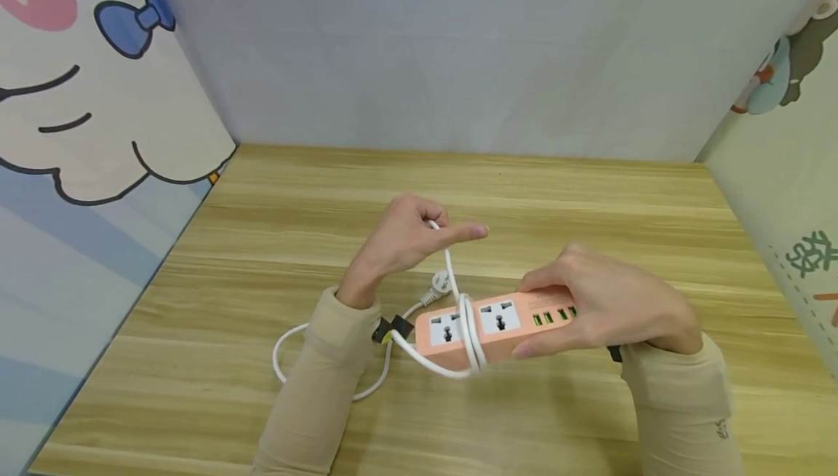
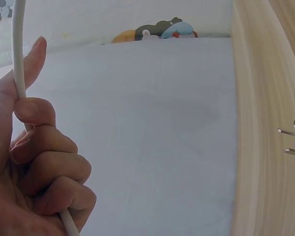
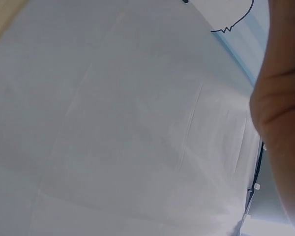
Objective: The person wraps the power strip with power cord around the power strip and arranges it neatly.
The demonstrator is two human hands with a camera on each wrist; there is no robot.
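In the head view my right hand [image 1: 605, 301] grips the right end of a peach power strip [image 1: 504, 341], thumb on the near side and fingers behind. White cord [image 1: 469, 338] wraps around the strip between its two white socket plates. My left hand [image 1: 415, 232] holds the cord above and left of the strip, thumb stretched out to the right. In the left wrist view, the fingers [image 2: 59, 167] curl round the cord [image 2: 18, 54]. The white plug [image 1: 441, 283] lies behind the strip's left end, its metal prongs [image 2: 292, 132] showing at that view's right edge.
A loop of cord [image 1: 278, 359] lies on the wood-grain table [image 1: 196, 359] under the left forearm. Grey-white wall [image 1: 458, 54] stands behind the table, with cartoon-printed panels [image 1: 118, 141] at the sides. The right wrist view shows mostly wall [image 3: 128, 123] and part of the hand.
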